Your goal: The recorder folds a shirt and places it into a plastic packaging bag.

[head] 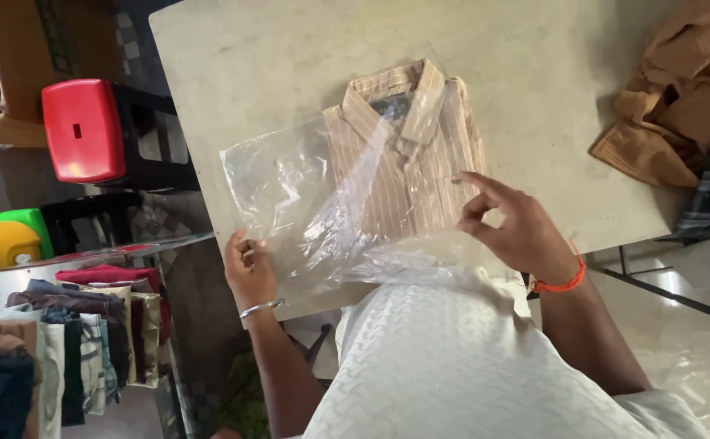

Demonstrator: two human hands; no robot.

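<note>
Your left hand [248, 270] pinches the near corner of a clear bag [306, 195] on the bench [233, 73], while your right hand [518, 232] grips the bag's edge over a folded striped shirt [420, 162] lying partly inside it. A brown garment [680, 97] sits heaped at the bench's far right.

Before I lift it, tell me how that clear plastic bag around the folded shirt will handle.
The clear plastic bag is likely floppy: it lies crumpled and creased over the folded striped shirt. It is probably slippery, given its glossy sheen. Held by one edge, as the left hand pinches it, it would likely sag and let the shirt slide; the right hand steadies the other side.
</note>
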